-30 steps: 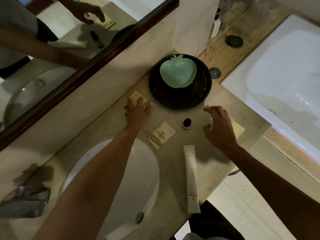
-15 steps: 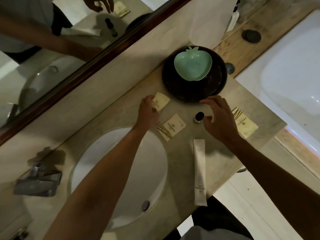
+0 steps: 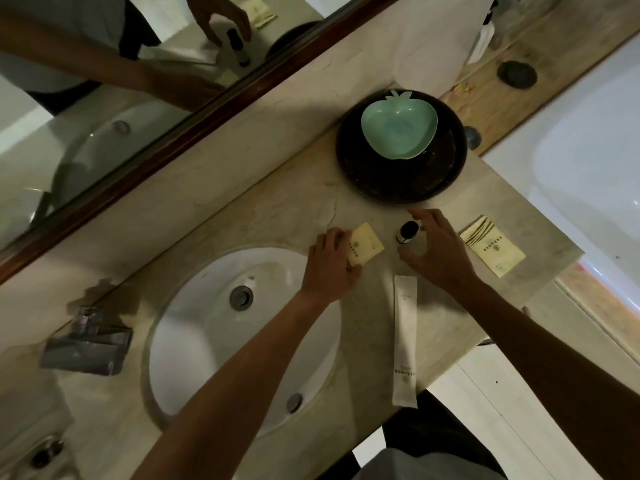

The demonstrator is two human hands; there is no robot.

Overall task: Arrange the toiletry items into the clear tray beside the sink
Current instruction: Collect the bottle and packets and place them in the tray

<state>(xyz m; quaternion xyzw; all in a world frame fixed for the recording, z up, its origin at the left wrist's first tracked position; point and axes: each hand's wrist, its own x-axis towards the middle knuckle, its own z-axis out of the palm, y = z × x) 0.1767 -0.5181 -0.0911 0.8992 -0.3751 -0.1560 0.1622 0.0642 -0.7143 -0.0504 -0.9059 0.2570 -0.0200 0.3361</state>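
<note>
Beside sink (image 3: 214, 327): sachet (image 3: 493, 249), tube (image 3: 404, 341) (both untouched).

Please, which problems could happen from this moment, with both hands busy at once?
The small bottle stands upright under the curled fingers of the right hand; a clumsy pinch could tip it and let it roll. The left hand presses yellow sachets close to the sink, so one could slide into the basin.

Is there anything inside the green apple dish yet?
No, the green apple dish on the dark round tray shows only its bare inside, with no packets or bottle in it.
</note>
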